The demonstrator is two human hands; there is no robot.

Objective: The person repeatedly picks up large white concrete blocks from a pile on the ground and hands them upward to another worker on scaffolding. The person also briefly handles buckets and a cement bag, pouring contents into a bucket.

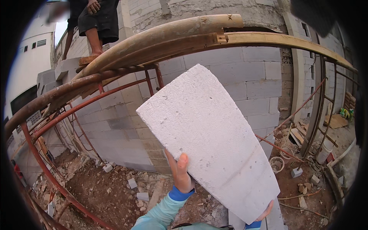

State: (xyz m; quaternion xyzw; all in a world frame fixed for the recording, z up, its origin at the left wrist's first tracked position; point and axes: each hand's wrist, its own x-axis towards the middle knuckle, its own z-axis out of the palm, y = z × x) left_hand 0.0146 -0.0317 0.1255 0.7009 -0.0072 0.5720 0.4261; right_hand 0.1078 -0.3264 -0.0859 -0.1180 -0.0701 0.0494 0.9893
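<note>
A large pale aerated concrete block [214, 134] is held up tilted in front of me, its broad pitted face filling the middle of the view. My left hand [181, 172] grips its lower left edge, with the thumb on the face and the other fingers going behind it. At the lower right corner my right hand [266, 211] supports the block from beneath; only part of its fingers shows. Under that corner, more pale blocks [274, 218] are partly visible at the bottom edge.
Rusty scaffold tubes [53, 99] and wooden planks [184, 40] cross above. A person [97, 23] stands on the scaffold at upper left, beside grey blocks [66, 68]. Behind is a block wall [249, 73]. Rubble [99, 188] covers the ground; buckets [276, 165] stand at right.
</note>
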